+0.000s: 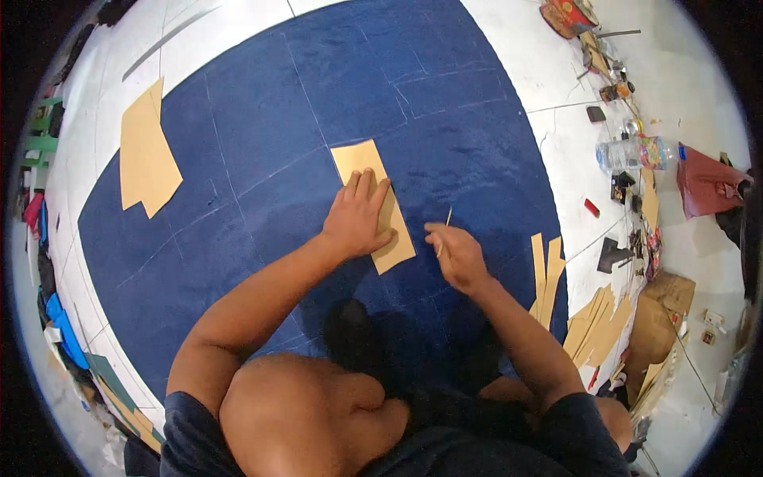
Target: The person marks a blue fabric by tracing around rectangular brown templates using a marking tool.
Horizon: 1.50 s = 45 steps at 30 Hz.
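A large dark blue cloth (262, 103) lies spread on the floor, marked with thin pale lines. On it rests a rectangular tan card pattern piece (393, 242). My left hand (358, 213) presses flat on this piece, fingers stretched toward its far end and thumb near its right edge. Just right of the card, my right hand (458, 256) is closed around a thin pencil-like stick (449, 216) whose upper end points away from me. I cannot make out whether its lower tip touches the cloth.
Another tan pattern piece (147, 155) overlaps the cloth's left edge. Narrow card strips (546, 278) lie on its right edge, beside a stack of card pieces (596, 326). Along the right stand a plastic bottle (636, 153), a red lighter-like object (591, 208) and a brown box (664, 314).
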Each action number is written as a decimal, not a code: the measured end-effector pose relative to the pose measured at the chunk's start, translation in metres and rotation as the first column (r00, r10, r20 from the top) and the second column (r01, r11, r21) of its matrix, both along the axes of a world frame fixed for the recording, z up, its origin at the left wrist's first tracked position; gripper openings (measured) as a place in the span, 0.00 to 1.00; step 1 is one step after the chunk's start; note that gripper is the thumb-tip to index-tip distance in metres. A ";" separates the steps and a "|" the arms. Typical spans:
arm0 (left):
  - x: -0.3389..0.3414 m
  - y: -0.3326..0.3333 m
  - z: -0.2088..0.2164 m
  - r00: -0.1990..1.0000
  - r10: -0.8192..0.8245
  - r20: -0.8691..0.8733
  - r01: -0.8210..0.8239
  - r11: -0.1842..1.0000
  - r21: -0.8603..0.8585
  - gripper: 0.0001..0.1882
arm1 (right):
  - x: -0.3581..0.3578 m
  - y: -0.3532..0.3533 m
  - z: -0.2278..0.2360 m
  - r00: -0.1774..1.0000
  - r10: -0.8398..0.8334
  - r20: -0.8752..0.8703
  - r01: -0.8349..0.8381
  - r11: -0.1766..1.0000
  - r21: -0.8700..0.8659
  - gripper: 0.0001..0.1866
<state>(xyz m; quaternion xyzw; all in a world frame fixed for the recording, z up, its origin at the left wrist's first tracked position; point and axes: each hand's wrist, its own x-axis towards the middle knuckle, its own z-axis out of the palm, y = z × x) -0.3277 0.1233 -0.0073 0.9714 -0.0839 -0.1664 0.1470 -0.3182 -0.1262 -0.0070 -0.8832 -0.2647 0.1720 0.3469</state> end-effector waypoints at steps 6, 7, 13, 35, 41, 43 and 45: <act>-0.012 0.001 -0.029 0.979 -0.009 0.203 0.048 0.982 -0.185 0.38 | -0.032 0.017 -0.027 0.927 0.228 0.297 -0.185 0.969 -0.167 0.19; -0.008 -0.003 -0.030 0.980 -0.020 0.198 0.079 0.952 -0.295 0.36 | -0.034 0.014 -0.030 0.919 0.202 0.338 -0.141 0.970 -0.196 0.19; 0.013 -0.008 -0.022 0.982 -0.031 0.185 0.107 0.903 -0.416 0.32 | -0.014 -0.011 -0.031 0.949 0.068 0.309 0.036 0.947 -0.320 0.17; 0.031 -0.004 -0.028 0.954 0.118 0.276 -0.076 0.985 -0.157 0.39 | -0.001 -0.008 -0.040 0.958 0.056 0.282 0.010 0.974 -0.228 0.17; 0.029 -0.003 -0.034 0.937 0.136 0.321 -0.078 0.979 -0.188 0.38 | 0.000 -0.006 -0.036 0.955 0.080 0.285 -0.003 0.966 -0.260 0.16; 0.031 -0.004 -0.034 0.942 0.129 0.309 -0.075 0.980 -0.182 0.38 | 0.001 -0.011 -0.043 0.961 0.036 0.274 0.026 0.975 -0.219 0.15; 0.032 -0.004 -0.031 0.947 0.122 0.297 -0.072 0.982 -0.172 0.38 | 0.002 -0.012 -0.047 0.965 -0.009 0.261 0.056 0.983 -0.175 0.14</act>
